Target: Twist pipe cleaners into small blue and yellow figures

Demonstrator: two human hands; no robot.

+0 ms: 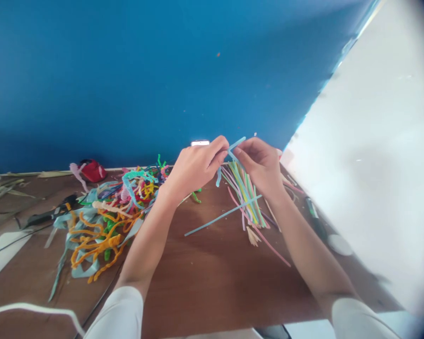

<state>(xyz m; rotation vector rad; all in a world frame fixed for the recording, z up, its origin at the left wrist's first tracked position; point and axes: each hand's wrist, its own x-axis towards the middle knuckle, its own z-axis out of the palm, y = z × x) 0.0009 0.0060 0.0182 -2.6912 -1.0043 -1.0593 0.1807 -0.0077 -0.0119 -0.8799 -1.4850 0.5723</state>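
"Above the brown tabletop [198, 278], between the two hands, is the light blue pipe cleaner [237, 143]. Which step does the person do?"

"It seems to be bending or joining, because two light blue lengths meet at the left fingertips. Whether they are one piece, the view does not tell. The next move probably calls for a steady left pinch, while the right fingers guide the loose length."

"And the grip?"

"The left hand [198, 162] has thumb and forefinger pressed together upon the pipe cleaner. The right hand [263, 167] is half curled, its thumb just beside; whether it truly pinches, one cannot tell."

"What lies below?"

"A second light blue pipe cleaner [219, 218], across the pastel bundle [246, 186]."
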